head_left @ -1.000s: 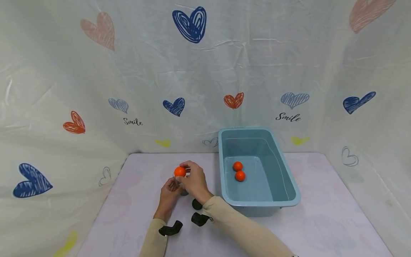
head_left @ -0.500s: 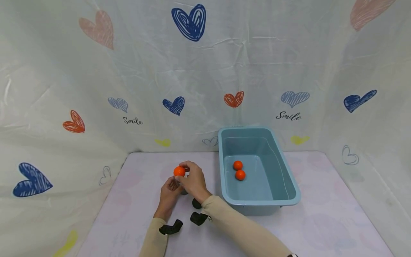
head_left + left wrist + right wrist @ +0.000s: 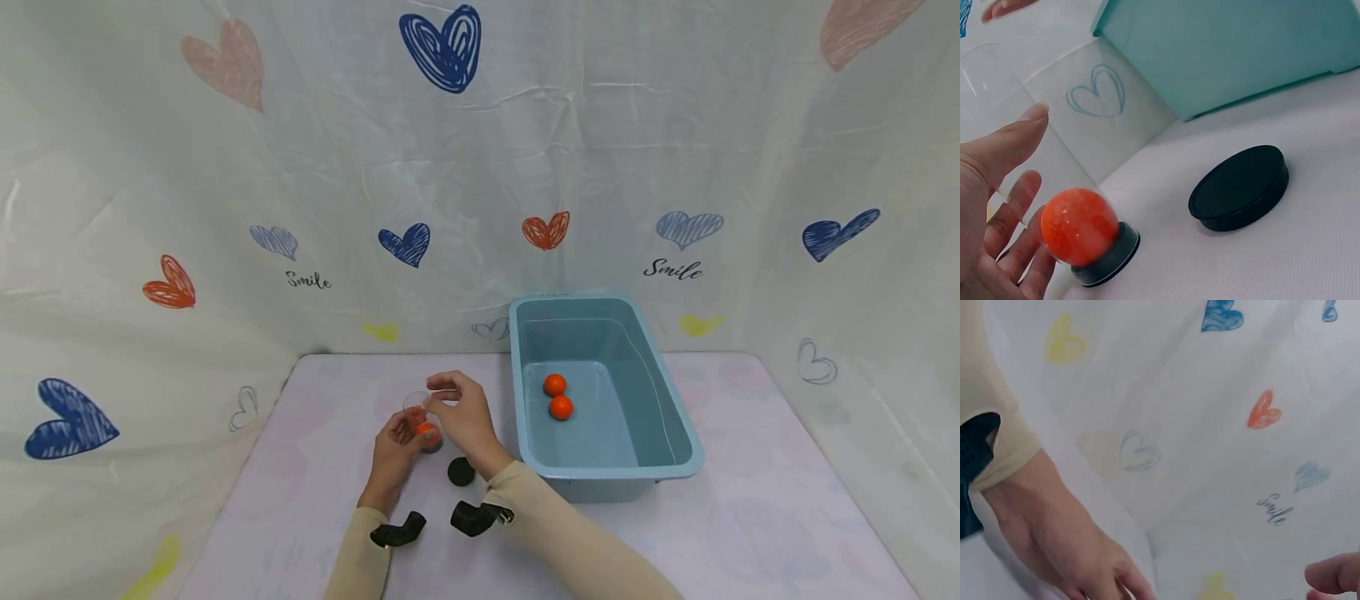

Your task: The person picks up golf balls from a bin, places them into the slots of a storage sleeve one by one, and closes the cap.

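The person's left hand holds a clear tube, the thumb on one side and the other fingers bent around the opposite side, seen close up in the left wrist view. The tube is roughly upright with its open mouth uppermost, and a dark base closes the lower end. An orange ball sits inside at the bottom, just above that base; whether the base touches the tabletop cannot be told for sure. The right hand is beside the mouth of the tube, its thumb and fingers parted and loosely bent with nothing between them; whether a fingertip touches the rim is unclear. A round black lid lies flat on the tabletop near the tube, apart from it, on the side toward the right forearm. Farther right stands a light blue tub, and in it two orange balls lie close together on the floor of the tub, toward its left side. Both forearms wear beige sleeves with black wrist mounts. Behind the tabletop hangs a pale backdrop printed with blue, red, pink and yellow hearts and the word "Smile".
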The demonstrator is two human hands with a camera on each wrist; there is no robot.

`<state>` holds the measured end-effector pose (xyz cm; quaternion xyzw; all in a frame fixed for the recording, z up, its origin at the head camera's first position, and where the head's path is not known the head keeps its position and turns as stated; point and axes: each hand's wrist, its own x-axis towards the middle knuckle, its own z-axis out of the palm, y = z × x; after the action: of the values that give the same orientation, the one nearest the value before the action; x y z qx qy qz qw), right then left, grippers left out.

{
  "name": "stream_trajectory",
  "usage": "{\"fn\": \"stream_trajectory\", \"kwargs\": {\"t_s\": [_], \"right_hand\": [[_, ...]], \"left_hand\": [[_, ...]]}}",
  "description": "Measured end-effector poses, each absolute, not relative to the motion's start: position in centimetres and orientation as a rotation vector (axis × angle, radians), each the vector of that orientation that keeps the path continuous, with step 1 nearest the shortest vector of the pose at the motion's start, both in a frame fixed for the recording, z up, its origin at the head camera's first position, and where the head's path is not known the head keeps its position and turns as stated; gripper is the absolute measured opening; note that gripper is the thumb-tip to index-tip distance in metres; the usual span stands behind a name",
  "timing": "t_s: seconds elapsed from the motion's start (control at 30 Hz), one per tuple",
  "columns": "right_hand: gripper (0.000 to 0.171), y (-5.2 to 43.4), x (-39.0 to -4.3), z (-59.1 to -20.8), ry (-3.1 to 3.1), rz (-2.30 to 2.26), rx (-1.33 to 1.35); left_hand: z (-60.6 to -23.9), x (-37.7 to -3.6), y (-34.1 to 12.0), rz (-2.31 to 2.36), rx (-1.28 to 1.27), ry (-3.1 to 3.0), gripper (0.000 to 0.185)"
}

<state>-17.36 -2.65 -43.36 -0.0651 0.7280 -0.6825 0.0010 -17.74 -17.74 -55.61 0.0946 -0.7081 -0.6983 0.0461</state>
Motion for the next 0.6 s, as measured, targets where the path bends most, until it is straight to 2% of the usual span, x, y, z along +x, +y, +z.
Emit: {"fn": "stream_trajectory", "kwargs": {"t_s": [0.6], "right_hand": [[0.030,2.4,-14.1,-38.3,2.114,-2.127,-0.367]], "left_hand": [[-55.7,-17.9,-17.9,-2.120,0.314,-2.191,0.051]]}}
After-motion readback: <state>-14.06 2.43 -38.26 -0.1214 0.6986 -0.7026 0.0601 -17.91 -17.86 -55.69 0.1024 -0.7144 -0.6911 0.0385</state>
